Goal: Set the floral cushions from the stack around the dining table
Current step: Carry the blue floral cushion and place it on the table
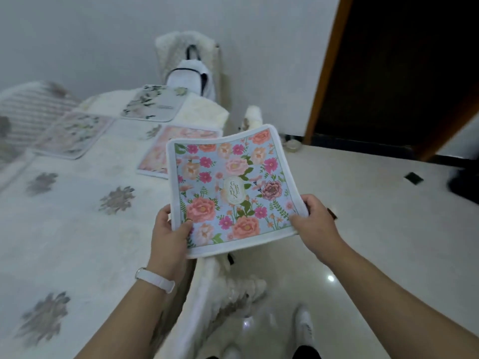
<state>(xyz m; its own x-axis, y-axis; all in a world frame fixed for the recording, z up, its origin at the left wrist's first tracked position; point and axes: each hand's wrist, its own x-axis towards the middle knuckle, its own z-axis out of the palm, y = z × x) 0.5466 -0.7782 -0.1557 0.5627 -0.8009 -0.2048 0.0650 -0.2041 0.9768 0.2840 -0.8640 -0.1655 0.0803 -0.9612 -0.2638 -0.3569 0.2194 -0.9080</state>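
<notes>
I hold a blue floral cushion [230, 187] flat in the air beside the dining table's [77, 229] right edge. My left hand [169, 229] grips its near left corner, thumb on top. At the near right corner my right hand [315, 218] grips it the same way. Three more floral cushions lie on the table: a pink one [155, 154] partly hidden behind the held cushion, a pale one [75, 133] to the left, and a grey-white one [155, 102] at the far end.
A white fluffy chair [220, 288] stands below the held cushion. Another fluffy chair [186, 58] with a white backpack [189, 79] stands at the table's far end. A dark wooden door [404, 73] is at the right, over glossy floor tiles [363, 216].
</notes>
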